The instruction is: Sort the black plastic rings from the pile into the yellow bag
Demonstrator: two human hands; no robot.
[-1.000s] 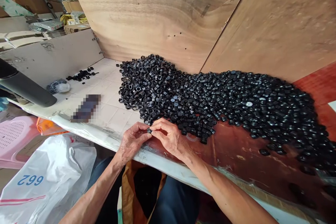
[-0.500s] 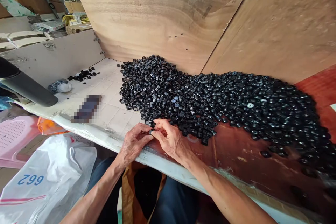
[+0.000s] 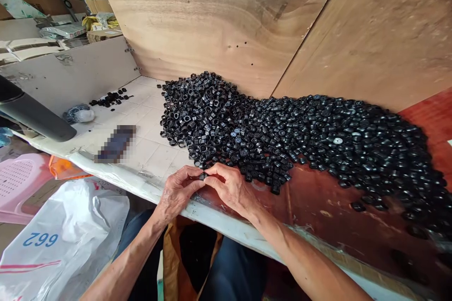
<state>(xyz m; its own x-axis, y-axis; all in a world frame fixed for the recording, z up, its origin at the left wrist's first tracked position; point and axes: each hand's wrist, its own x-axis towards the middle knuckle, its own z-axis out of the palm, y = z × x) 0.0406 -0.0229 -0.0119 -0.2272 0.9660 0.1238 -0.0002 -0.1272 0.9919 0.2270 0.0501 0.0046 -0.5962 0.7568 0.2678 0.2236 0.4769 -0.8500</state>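
Note:
Between the fingertips of both hands is a small black plastic part, partly covered by the fingers. My left hand pinches it from the left, thumb below and fingers above. My right hand grips the same part from the right. Both hands are over the table's front edge. Just beyond them lies a pile of black ring-shaped parts. It runs into a long heap of black round caps on the right.
A wooden board backs the table. On the left are a blurred-out flat object, a dark grey cylinder and several loose black pieces. A white sack and pink stool stand below. An open brown bag hangs between the knees.
The fingers have shifted slightly around the black part, which now shows more clearly between them. Both hands stay in nearly the same place. The camera view has tilted a little.

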